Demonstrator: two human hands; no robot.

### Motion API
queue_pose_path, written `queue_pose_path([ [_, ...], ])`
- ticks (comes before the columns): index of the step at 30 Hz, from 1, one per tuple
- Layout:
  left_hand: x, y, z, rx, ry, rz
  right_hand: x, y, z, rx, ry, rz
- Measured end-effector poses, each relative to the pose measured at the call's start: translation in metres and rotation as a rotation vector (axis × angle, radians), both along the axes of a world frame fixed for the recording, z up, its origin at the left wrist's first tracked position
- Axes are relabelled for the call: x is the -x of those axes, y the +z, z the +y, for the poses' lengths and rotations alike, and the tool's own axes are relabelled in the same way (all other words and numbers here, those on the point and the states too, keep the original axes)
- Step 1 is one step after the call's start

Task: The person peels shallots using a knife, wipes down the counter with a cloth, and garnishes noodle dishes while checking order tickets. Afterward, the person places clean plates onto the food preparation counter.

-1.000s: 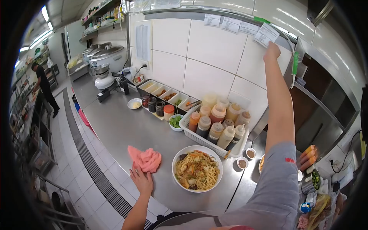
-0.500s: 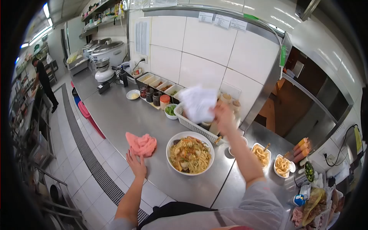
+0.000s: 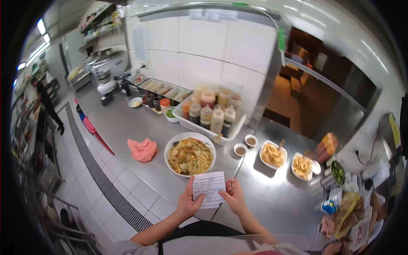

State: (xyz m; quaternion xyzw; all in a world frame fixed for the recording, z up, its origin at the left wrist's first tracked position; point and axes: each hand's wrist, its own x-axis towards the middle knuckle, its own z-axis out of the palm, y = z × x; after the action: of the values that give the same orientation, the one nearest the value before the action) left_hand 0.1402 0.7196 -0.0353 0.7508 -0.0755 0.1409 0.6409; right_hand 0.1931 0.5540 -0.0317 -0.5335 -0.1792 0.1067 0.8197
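Note:
Several printed paper slips (image 3: 208, 183) are held low in front of me, between my two hands. My left hand (image 3: 188, 201) grips their left edge with the thumb on top. At the right edge, my right hand (image 3: 233, 196) pinches them between thumb and fingers. Just beyond the slips is a large white bowl (image 3: 168, 169) filled with noodles (image 3: 191, 156) and vegetables; the stack overlaps its near rim. A crumpled pink cloth (image 3: 143, 150) lies on the steel counter to the left of the bowl.
A white basket (image 3: 199, 132) of squeeze bottles (image 3: 206, 115) stands behind the bowl. Right of it are two sauce cups (image 3: 240, 149), two bowls of fries (image 3: 273, 154) and bagged food (image 3: 349, 212). At lower right shows another hand (image 3: 332, 248). A person (image 3: 46, 100) stands far left.
The papers have come down from above the bottle basket to in front of me. My left hand has left the counter beside the pink cloth and now holds them too. The view has shifted right.

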Motion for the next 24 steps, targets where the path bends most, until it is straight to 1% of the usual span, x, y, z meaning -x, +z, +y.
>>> queue_pose_path([
  [1, 0.0, -0.002, -0.012, -0.014, -0.041, 0.022, 0.01, 0.013, -0.009, 0.097, -0.096, -0.003],
  [3, -0.003, -0.006, -0.036, -0.134, -0.042, 0.049, 0.013, -0.012, -0.038, 0.259, -0.278, -0.167],
  [4, -0.002, -0.003, -0.047, -0.17, -0.147, 0.089, 0.019, -0.011, -0.06, 0.429, -0.335, -0.165],
  [5, -0.003, 0.005, -0.059, -0.128, -0.189, 0.236, 0.023, -0.007, -0.082, 0.601, -0.385, -0.137],
  [6, -0.004, 0.007, -0.071, -0.098, -0.225, 0.388, 0.022, -0.023, -0.099, 0.395, -0.507, -0.125],
  [7, -0.004, 0.0, -0.084, -0.017, -0.228, 0.319, 0.026, -0.025, -0.12, 0.295, -0.542, -0.056],
  [8, -0.002, -0.004, -0.091, -0.053, -0.323, 0.364, 0.033, -0.028, -0.144, 0.45, -0.61, -0.025],
  [9, -0.005, -0.006, -0.096, -0.084, -0.349, 0.346, 0.041, -0.024, -0.16, 0.388, -0.649, 0.05],
  [11, -0.013, -0.01, -0.105, -0.116, -0.404, 0.327, 0.053, -0.029, -0.195, 0.493, -0.799, 0.024],
  [13, -0.017, -0.014, -0.111, -0.153, -0.384, 0.082, 0.05, -0.027, -0.245, 0.473, -1.143, -0.037],
  [14, -0.017, -0.013, -0.116, -0.157, -0.394, 0.09, 0.047, -0.025, -0.282, 0.632, -1.277, 0.01],
  [15, -0.017, -0.009, -0.12, -0.109, -0.396, 0.139, 0.045, -0.017, -0.316, 0.615, -1.402, -0.013],
  [16, -0.019, -0.005, -0.124, -0.061, -0.399, 0.184, 0.043, -0.013, -0.354, 0.734, -1.556, -0.02],
  [17, -0.018, -0.004, -0.126, 0.001, -0.408, 0.226, 0.036, -0.027, -0.404, 0.766, -1.678, -0.143],
  [18, -0.018, -0.005, -0.126, 0.004, -0.411, 0.221, 0.035, -0.031, -0.448, 0.841, -1.77, -0.176],
  [19, -0.016, -0.007, -0.124, -0.016, -0.399, 0.251, 0.037, -0.016, -0.479, 0.95, -1.812, -0.143],
  [20, -0.015, -0.009, -0.121, -0.036, -0.387, 0.281, 0.034, -0.011, -0.516, 1.054, -1.874, -0.178],
  [21, -0.014, -0.009, -0.12, -0.101, -0.372, 0.305, 0.034, 0.002, -0.54, 1.061, -1.869, -0.165],
  [23, -0.01, -0.01, -0.124, -0.075, -0.361, 0.293, 0.024, 0.014, -0.586, 1.049, -2.001, -0.069],
  [24, -0.009, -0.01, -0.126, -0.049, -0.349, 0.28, 0.019, 0.01, -0.609, 1.049, -1.998, -0.067],
])
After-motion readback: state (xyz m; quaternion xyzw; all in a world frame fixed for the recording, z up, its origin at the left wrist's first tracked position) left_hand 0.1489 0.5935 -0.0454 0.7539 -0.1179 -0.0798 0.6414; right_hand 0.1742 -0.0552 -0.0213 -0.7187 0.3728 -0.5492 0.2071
